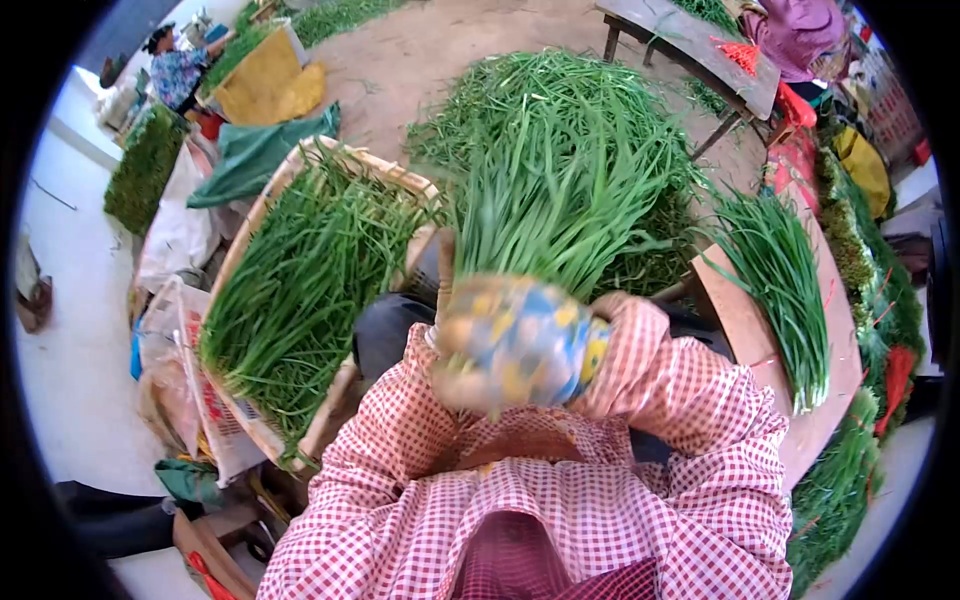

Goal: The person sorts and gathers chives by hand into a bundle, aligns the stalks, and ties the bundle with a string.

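A long bunch of garlic chives [545, 220] fans out in front of my lap, its leaves pointing away from me. My right hand [520, 340], in a blue and yellow patterned glove, covers the near end of the bunch and is smeared by motion, so its fingers cannot be made out. Beside it, my left hand [445, 275] is at the left edge of the bunch, with one brownish gloved digit standing up along the leaves. The rest of that hand is hidden behind the patterned glove, and it appears to grip the stems.
Left of my lap stands a basket [265, 200] heaped with loose chives. On the right, a neat chive bundle [785, 290] lies on a board [735, 305]. Ahead is a low bench [690, 40] with red ties [738, 55]. Other people sit at the upper left and upper right.
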### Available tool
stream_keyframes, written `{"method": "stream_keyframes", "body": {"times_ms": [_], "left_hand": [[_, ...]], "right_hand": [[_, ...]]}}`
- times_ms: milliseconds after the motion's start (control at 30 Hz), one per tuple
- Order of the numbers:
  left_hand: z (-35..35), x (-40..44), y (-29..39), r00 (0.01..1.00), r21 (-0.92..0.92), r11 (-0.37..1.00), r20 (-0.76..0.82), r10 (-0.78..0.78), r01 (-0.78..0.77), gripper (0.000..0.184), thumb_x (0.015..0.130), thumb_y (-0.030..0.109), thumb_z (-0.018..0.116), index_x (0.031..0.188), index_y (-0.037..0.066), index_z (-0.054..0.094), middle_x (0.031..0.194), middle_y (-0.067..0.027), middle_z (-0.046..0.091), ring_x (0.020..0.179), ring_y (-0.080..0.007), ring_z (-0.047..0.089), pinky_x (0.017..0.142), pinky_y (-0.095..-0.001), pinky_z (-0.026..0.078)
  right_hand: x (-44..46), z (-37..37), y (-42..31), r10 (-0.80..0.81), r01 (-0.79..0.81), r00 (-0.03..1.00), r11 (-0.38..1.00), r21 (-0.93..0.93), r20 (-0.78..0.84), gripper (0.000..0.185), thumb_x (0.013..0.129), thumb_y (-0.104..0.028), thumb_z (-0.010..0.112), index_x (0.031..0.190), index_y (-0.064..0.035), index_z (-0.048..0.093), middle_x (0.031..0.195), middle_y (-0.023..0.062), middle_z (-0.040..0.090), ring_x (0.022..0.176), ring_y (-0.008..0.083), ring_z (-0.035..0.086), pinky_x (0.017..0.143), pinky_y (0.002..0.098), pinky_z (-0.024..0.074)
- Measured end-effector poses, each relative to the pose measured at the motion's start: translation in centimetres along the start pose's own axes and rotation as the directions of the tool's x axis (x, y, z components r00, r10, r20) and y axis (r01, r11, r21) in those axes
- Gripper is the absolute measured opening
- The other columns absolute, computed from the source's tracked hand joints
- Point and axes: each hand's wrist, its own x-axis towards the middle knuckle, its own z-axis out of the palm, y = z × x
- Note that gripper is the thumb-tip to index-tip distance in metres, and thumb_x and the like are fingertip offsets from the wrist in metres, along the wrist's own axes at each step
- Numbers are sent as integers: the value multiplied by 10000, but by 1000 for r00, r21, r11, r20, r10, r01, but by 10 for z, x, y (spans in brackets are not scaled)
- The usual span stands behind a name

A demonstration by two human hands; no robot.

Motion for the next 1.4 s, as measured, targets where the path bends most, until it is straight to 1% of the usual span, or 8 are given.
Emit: {"method": "stream_keyframes", "body": {"times_ms": [367, 533, 700, 967, 1033, 1133, 1233, 1400], "left_hand": [[-53, -40, 31, 963, 227, 936, 52, 264, -269, 943, 734, 573, 682, 1399, 0, 337, 1297, -189, 517, 1141, -349, 551, 961, -492, 453], [-52, 6, 21, 963, 207, 948, 166, 212, -244, 925, 720, 526, 724, 1387, 1, 355, 1282, -177, 529, 1135, -327, 557, 956, -473, 461], [-44, 28, 18, 949, 245, 946, 282, 138, -210, 910, 707, 479, 766, 1375, 2, 374, 1267, -165, 542, 1129, -306, 563, 950, -455, 469], [34, 118, 6, 851, 484, 815, 524, 20, -317, 891, 685, 403, 833, 1356, 3, 403, 1243, -147, 561, 1120, -272, 572, 942, -425, 482], [71, 152, 6, 820, 716, 433, 563, 107, -548, 781, 652, 224, 888, 1303, 72, 485, 1202, -97, 595, 1100, -202, 585, 896, -364, 516], [138, 187, -23, 683, 488, 575, 708, 178, -657, 758, 652, 116, 882, 1287, 23, 481, 1174, -85, 595, 1105, -200, 567, 931, -363, 493], [198, 205, -30, 656, 591, 508, 752, -66, -627, 762, 625, 112, 895, 1281, 31, 515, 1201, -81, 607, 1127, -194, 563, 955, -356, 480], [178, 287, -74, 437, 352, -288, 838, -327, -891, 883, 594, 110, 896, 1356, 60, 452, 1289, -87, 559, 1192, -225, 525, 1038, -373, 420]], "right_hand": [[3, -16, -12, -323, 308, 945, 932, 188, 49, 558, 721, -342, 789, 1154, -65, 571, 1028, 104, 588, 979, 260, 576, 799, 435, 460], [-13, -110, -28, 141, -41, 965, 914, 404, -222, 579, 694, -318, 821, 1131, -30, 574, 962, 110, 610, 910, 268, 609, 722, 424, 483], [-127, -137, 30, 870, -538, 393, -44, 842, 297, 1044, 691, -556, 781, 1422, -45, 238, 1266, 226, 483, 1121, 368, 517, 863, 517, 463], [-117, -138, 105, 839, -392, 515, 49, 919, 175, 992, 781, -661, 623, 1509, -151, 181, 1450, 253, 322, 1241, 371, 445, 934, 535, 452], [-120, -173, 130, 390, -14, 817, -724, 689, 425, 903, 843, -614, 573, 1476, -63, 239, 1379, 295, 393, 1075, 350, 534, 823, 447, 501], [-111, -243, 101, 567, 126, 760, -608, 784, 317, 800, 833, -443, 693, 1415, -24, 338, 1225, 251, 560, 929, 306, 626, 748, 370, 543], [-96, -281, 49, 733, -247, 528, 616, 748, -429, 733, 689, -28, 824, 1327, -64, 463, 1125, 117, 645, 918, 211, 652, 769, 352, 554], [-169, -313, 45, 844, -668, 498, 520, 532, -200, 638, 788, -82, 739, 1349, -53, 437, 1144, 119, 638, 954, 194, 635, 810, 320, 539]]}}
